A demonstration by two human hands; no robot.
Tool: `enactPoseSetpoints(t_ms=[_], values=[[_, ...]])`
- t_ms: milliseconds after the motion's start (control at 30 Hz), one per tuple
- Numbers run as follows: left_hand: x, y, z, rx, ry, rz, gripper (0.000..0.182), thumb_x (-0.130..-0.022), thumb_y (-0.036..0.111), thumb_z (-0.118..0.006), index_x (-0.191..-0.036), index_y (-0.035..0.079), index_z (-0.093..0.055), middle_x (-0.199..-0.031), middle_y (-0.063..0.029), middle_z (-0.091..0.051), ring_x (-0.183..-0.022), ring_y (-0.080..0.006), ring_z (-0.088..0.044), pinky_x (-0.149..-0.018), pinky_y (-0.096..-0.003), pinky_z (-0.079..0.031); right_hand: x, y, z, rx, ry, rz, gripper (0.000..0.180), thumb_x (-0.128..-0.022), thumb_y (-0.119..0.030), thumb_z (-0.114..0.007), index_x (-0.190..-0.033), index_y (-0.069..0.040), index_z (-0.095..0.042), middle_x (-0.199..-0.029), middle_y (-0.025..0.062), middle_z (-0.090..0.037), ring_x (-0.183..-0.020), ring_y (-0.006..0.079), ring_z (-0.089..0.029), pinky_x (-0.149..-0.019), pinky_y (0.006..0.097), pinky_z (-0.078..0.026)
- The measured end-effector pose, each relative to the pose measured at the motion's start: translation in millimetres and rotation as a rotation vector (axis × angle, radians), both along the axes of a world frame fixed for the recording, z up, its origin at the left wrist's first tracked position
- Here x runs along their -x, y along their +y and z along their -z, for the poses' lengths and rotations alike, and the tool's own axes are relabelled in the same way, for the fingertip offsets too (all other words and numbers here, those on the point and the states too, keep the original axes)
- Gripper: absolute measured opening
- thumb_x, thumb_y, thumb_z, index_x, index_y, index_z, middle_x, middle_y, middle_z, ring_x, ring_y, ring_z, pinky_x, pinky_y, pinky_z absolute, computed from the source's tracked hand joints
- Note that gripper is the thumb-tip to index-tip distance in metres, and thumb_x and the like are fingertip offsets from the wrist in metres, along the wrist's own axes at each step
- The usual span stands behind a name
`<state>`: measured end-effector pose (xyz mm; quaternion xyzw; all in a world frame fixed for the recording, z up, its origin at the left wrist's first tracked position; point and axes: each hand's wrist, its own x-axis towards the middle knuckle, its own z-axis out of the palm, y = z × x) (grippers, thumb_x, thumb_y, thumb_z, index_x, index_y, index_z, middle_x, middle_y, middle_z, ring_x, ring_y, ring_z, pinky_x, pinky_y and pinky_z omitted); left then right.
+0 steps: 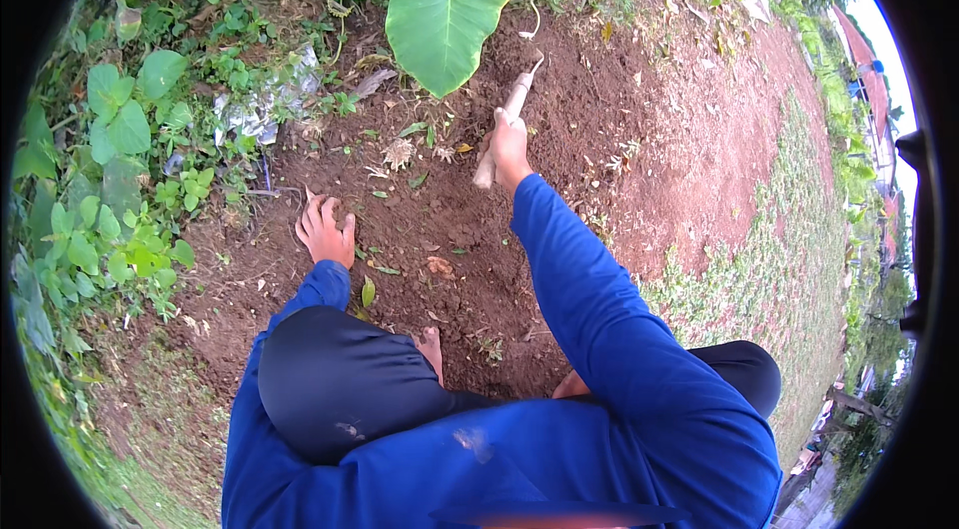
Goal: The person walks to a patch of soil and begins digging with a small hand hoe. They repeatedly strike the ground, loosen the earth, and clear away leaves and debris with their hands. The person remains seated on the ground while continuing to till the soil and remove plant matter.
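My right hand (509, 147) is closed around the pale handle of a hand tool (517, 96), perhaps wooden. Its thin, curved far end points away from me over loose brown soil (569, 124); the tip's exact form is hard to tell. To the left, my left hand (327, 231) rests on the soil with its fingers spread, touching the ground beside a thin stem. Dirt clings to its fingers. A large heart-shaped green leaf (448, 19) hangs on its stalk just beyond my right hand, to the left of the tool's tip.
Leafy weeds (120, 124) grow along the left and far edges. A crumpled silvery sheet (258, 106) lies among them. Dry leaves and a dried flower-like clump (398, 153) are scattered on the soil. Short grass (749, 289) spreads to the right. My bare feet are near the soil's close edge.
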<state>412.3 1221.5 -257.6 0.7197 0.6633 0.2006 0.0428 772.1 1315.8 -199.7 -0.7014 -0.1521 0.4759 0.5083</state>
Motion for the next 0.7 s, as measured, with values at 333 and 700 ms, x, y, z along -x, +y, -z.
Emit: enactPoseSetpoints(t_ms=[333, 700], values=[[-1, -2, -1, 0.007, -0.035, -0.003, 0.043, -0.089, 0.036, -0.069, -0.127, 0.019, -0.057, -0.141, -0.0078, -0.050, -0.134, -0.0350, -0.043, -0.115, -0.0566, -0.024, -59, 53, -47, -0.302, 0.008, 0.464, 0.029, -0.107, -0.036, -0.047, -0.103, -0.008, -0.042, -0.067, 0.0089, -0.053, -0.050, 0.0229, -0.055, -0.045, 0.0388, -0.050], [8, -3, 14, -0.071, -0.126, -0.027, 0.055, -0.100, 0.040, -0.058, -0.149, 0.020, -0.044, -0.145, -0.0192, -0.046, -0.133, -0.0429, -0.042, -0.115, -0.0588, -0.025, -8, -39, -56, -0.208, -0.094, -0.271, 0.031, -0.103, -0.034, -0.060, -0.103, -0.006, -0.047, -0.064, 0.0029, -0.052, -0.045, 0.0145, -0.052, -0.041, 0.0330, -0.046]])
